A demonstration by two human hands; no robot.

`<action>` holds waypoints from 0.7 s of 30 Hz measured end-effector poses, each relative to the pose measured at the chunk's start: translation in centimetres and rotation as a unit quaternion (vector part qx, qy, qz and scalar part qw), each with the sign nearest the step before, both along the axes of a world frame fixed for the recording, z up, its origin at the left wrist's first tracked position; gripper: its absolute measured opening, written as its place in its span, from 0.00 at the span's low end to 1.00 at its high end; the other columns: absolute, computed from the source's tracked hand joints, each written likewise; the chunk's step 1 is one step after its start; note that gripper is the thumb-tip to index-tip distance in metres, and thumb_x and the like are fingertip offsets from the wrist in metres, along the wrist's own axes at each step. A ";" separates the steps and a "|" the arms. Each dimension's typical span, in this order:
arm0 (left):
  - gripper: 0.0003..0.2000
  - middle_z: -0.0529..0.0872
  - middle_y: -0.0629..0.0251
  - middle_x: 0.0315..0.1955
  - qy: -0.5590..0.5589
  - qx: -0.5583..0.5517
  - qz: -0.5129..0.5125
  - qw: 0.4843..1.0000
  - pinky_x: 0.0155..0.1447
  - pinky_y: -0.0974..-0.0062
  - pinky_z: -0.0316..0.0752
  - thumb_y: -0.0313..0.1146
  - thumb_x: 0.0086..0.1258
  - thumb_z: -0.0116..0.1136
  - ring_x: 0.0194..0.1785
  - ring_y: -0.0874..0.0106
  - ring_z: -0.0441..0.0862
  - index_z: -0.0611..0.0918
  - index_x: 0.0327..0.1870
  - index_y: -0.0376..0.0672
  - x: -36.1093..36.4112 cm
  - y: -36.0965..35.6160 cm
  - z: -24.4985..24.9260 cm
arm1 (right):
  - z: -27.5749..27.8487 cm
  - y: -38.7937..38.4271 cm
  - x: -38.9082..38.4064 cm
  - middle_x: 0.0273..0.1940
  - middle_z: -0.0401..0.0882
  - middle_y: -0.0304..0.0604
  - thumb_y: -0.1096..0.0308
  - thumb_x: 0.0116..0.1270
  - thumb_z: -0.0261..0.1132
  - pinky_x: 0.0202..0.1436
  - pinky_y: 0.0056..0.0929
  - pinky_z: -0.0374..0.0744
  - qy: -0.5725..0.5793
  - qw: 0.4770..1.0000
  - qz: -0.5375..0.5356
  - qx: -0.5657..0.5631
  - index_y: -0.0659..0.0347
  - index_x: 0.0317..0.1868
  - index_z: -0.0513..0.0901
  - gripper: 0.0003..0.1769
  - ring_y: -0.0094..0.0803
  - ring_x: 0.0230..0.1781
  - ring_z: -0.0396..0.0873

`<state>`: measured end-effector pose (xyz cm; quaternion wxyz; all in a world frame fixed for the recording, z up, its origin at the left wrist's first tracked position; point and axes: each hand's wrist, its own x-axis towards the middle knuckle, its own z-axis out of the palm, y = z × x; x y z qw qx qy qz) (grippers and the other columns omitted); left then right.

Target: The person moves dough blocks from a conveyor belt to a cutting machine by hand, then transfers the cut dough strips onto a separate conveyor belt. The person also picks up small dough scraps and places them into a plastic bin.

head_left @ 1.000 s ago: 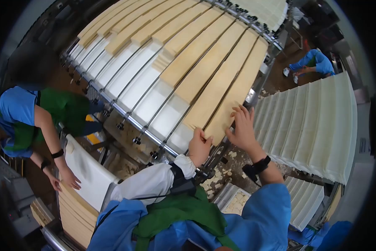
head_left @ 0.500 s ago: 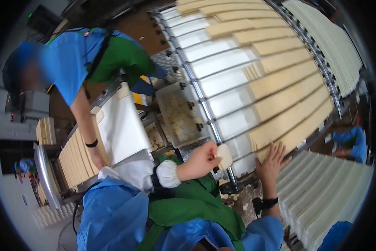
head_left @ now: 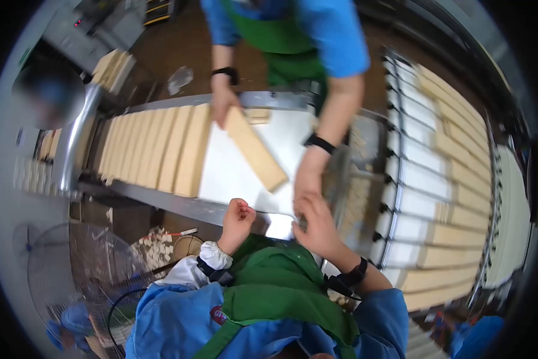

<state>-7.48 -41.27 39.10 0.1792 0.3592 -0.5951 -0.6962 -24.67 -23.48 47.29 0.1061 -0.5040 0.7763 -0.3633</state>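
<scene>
My left hand [head_left: 238,223] is closed in front of my apron, near the front edge of the white belt [head_left: 218,170]; what its curled fingers hold, if anything, is hidden. My right hand [head_left: 318,226] has its fingers apart and nothing visible in them, beside a co-worker's hand that partly overlaps it. The co-worker's other hand grips the end of a long pale dough strip [head_left: 254,149] lying slanted over the belt. To the left, several similar strips [head_left: 161,149] lie side by side. A small pale piece [head_left: 258,115] rests at the belt's far side.
On the right stands a barred conveyor [head_left: 421,173] carrying pale strips. A co-worker [head_left: 334,36] leans over the belt from the far side. Scraps [head_left: 156,246] lie at lower left, near a round wire guard [head_left: 71,263]. Other people are at the lower edges.
The view has swung left toward the belt. My right hand has left the barred conveyor's strips. The small pale piece in my left hand no longer shows. The co-worker now holds a strip.
</scene>
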 end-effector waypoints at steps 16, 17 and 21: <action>0.51 0.83 0.48 0.52 -0.154 -0.017 0.116 0.981 0.54 0.68 0.79 0.32 0.49 0.75 0.50 0.59 0.85 0.54 0.75 0.41 8.8 -16.8 -4.9 | -13.4 -45.1 -1.4 0.76 0.51 0.56 0.50 0.65 0.61 0.80 0.46 0.45 0.114 0.970 0.081 0.201 0.70 0.73 0.57 0.44 0.47 0.78 0.47; 0.51 0.83 0.49 0.52 -0.149 0.022 0.111 0.982 0.54 0.68 0.79 0.33 0.50 0.75 0.50 0.59 0.85 0.54 0.75 0.41 8.6 -16.6 -3.4 | -13.9 -45.1 -1.4 0.76 0.51 0.56 0.49 0.65 0.61 0.80 0.46 0.44 0.125 0.965 0.071 0.218 0.69 0.73 0.57 0.45 0.47 0.78 0.47; 0.51 0.83 0.50 0.53 -0.131 0.009 0.101 0.986 0.54 0.70 0.78 0.32 0.52 0.74 0.51 0.62 0.84 0.53 0.76 0.41 9.2 -17.1 -5.9 | -14.6 -45.6 -0.2 0.69 0.63 0.56 0.48 0.64 0.60 0.77 0.49 0.49 0.205 0.962 0.028 0.175 0.71 0.66 0.67 0.39 0.47 0.74 0.56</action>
